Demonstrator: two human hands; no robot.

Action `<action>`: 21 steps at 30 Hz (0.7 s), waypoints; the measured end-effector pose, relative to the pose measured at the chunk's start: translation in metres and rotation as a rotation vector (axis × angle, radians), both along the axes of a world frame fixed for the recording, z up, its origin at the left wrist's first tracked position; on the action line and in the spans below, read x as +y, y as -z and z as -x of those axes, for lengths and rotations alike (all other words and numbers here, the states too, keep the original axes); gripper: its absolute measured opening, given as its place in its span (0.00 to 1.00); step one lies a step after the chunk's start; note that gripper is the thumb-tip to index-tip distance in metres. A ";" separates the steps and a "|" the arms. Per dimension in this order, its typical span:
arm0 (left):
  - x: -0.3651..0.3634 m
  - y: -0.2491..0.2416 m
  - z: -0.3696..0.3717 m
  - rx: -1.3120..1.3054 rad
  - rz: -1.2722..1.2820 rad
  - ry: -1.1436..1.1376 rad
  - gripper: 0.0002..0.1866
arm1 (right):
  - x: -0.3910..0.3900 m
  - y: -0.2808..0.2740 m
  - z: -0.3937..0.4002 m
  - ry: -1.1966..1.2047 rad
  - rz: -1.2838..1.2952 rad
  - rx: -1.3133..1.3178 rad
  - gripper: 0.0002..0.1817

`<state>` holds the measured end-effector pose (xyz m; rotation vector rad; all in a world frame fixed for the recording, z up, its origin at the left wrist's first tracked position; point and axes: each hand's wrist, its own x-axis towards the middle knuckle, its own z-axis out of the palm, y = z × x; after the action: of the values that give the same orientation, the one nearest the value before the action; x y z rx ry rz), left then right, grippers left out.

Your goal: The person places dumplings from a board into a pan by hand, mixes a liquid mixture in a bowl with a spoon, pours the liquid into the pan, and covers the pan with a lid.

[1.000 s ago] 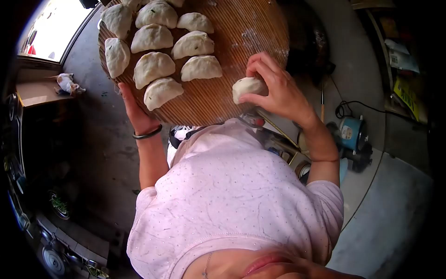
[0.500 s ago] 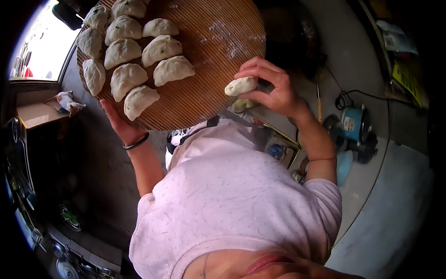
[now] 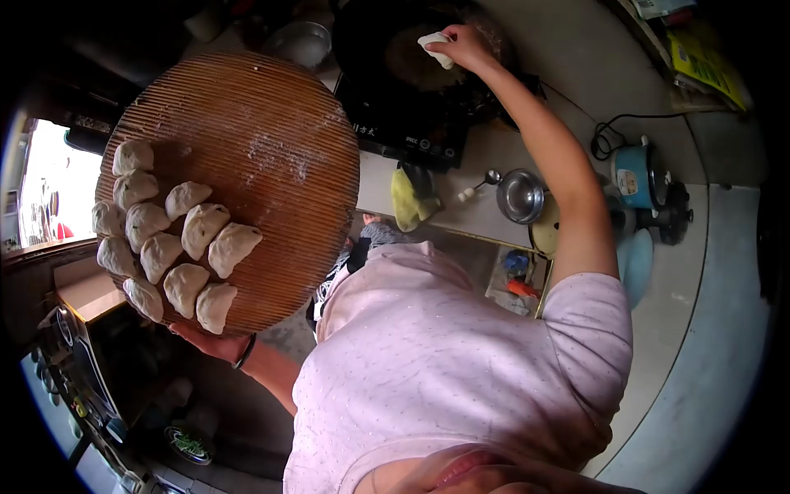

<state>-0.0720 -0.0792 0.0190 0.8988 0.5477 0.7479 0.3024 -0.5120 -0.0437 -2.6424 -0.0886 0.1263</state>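
Observation:
My left hand [image 3: 210, 339] holds the round ridged wooden board [image 3: 300, 239] from below at its near edge, its fingers mostly hidden underneath. Several raw, crescent-shaped dumplings [image 3: 205, 229] lie on the board's left part, and white flour is scattered over its middle. At the top, my right hand [image 3: 469, 48] pinches one dumpling [image 3: 436, 51] between thumb and fingers. That dumpling is above the dark wok [image 3: 374, 62], apart from the board.
The wok stands on a black cooktop [image 3: 403, 136] with printed controls. Nearby are a metal bowl [image 3: 520, 196], a small ladle [image 3: 491, 176], a yellow-and-black bag [image 3: 414, 196] and a blue pot [image 3: 632, 177]. Another metal bowl [image 3: 300, 45] sits behind the board.
My right hand has moved up and away from the board, carrying the dumpling over the wok. The board and left hand now appear lower, as the view has shifted, showing the cooktop.

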 end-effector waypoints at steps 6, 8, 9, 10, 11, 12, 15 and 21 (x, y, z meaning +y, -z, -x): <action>-0.011 -0.007 -0.007 0.067 -0.068 -0.071 0.32 | 0.022 0.009 -0.029 -0.013 0.281 0.010 0.20; -0.008 -0.004 -0.004 0.036 -0.013 -0.047 0.32 | 0.017 0.034 -0.042 0.004 0.309 -0.032 0.19; -0.010 -0.005 -0.006 0.033 -0.012 -0.044 0.32 | 0.016 0.035 -0.044 0.016 0.325 -0.053 0.18; -0.011 -0.005 -0.006 0.033 -0.010 -0.043 0.32 | 0.014 0.035 -0.045 0.008 0.323 -0.047 0.18; -0.012 -0.006 -0.006 0.032 -0.007 -0.044 0.32 | 0.012 0.035 -0.047 0.000 0.321 -0.040 0.18; -0.013 -0.007 -0.006 0.023 -0.014 -0.039 0.32 | 0.012 0.033 -0.048 -0.009 0.320 -0.036 0.18; -0.015 -0.007 -0.005 -0.001 -0.019 -0.020 0.31 | 0.004 0.046 -0.060 -0.043 0.285 -0.077 0.18; -0.015 -0.003 -0.006 -0.054 -0.003 0.039 0.30 | 0.045 -0.010 -0.046 0.033 0.296 -0.071 0.14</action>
<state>-0.0660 -0.0937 0.0219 0.8869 0.4802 0.7352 0.3486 -0.4671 -0.0336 -2.9425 -0.0528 0.0366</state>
